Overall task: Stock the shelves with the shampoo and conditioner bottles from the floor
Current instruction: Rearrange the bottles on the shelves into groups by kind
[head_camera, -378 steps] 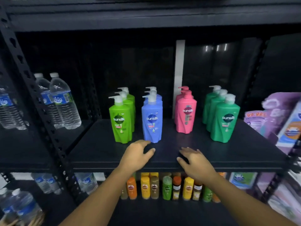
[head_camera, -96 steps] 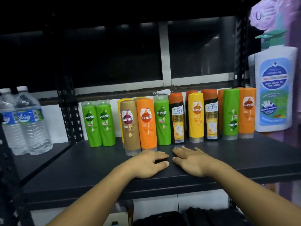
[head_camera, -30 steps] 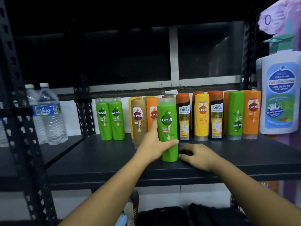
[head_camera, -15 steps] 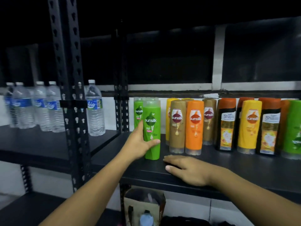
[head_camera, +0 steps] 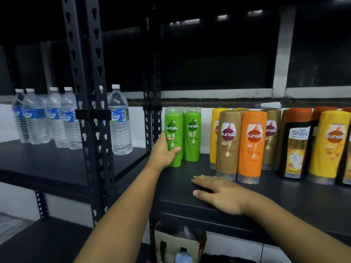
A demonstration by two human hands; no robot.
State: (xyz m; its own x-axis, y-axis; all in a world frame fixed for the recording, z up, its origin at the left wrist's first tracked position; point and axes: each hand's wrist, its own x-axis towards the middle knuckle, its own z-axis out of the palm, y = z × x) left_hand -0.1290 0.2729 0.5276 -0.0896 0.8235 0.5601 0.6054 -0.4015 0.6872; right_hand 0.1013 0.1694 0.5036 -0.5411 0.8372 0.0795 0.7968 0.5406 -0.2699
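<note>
My left hand [head_camera: 163,153] grips a green sunsilk bottle [head_camera: 173,130] that stands upright at the left end of the black shelf [head_camera: 190,202]. It stands in front of another green bottle and beside one more green bottle [head_camera: 192,133] on its right. Further right stand brown [head_camera: 228,143], orange [head_camera: 253,145], yellow [head_camera: 329,147] and dark Shayla [head_camera: 295,149] bottles in rows. My right hand [head_camera: 222,196] rests flat, palm down, on the shelf in front of the brown and orange bottles, holding nothing.
A black perforated upright [head_camera: 89,111] divides this bay from the left one, where several water bottles [head_camera: 119,122] stand. A paper bag [head_camera: 178,243] sits on the floor under the shelf. Bare shelf surface lies between the green and yellow bottles.
My left hand has carried the green bottle leftwards along the shelf and set it in front of the green pair at the left end. The view has swung left. My right hand stays flat.
</note>
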